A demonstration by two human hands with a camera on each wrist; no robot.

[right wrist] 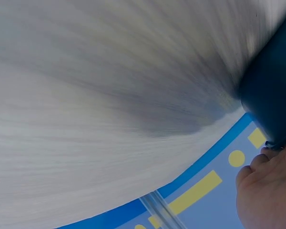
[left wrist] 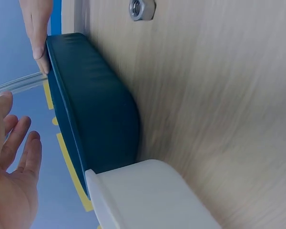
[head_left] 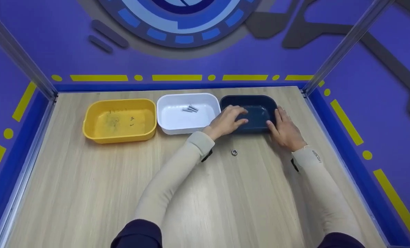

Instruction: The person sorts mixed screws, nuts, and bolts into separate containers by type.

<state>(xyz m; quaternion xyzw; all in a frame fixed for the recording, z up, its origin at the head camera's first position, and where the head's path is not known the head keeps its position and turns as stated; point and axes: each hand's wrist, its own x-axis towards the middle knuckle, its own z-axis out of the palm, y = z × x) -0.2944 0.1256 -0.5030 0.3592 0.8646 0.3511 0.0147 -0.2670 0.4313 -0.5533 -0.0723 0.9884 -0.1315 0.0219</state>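
Note:
A dark blue bin stands at the back right of the table. My left hand is over its left part, fingers spread and loosely bent, with nothing between them; the left wrist view shows the same open fingers beside the bin's rim. My right hand holds the bin's right front corner, thumb over the rim and fingers along the outer right side. In the right wrist view its fingers lie against the bin's edge. A metal hex nut lies on the table in front of the bin.
A white bin with several screws in it stands directly left of the dark blue one. Further left is a yellow bin with a few small dark bits inside. Purple panels wall the table at the back and sides.

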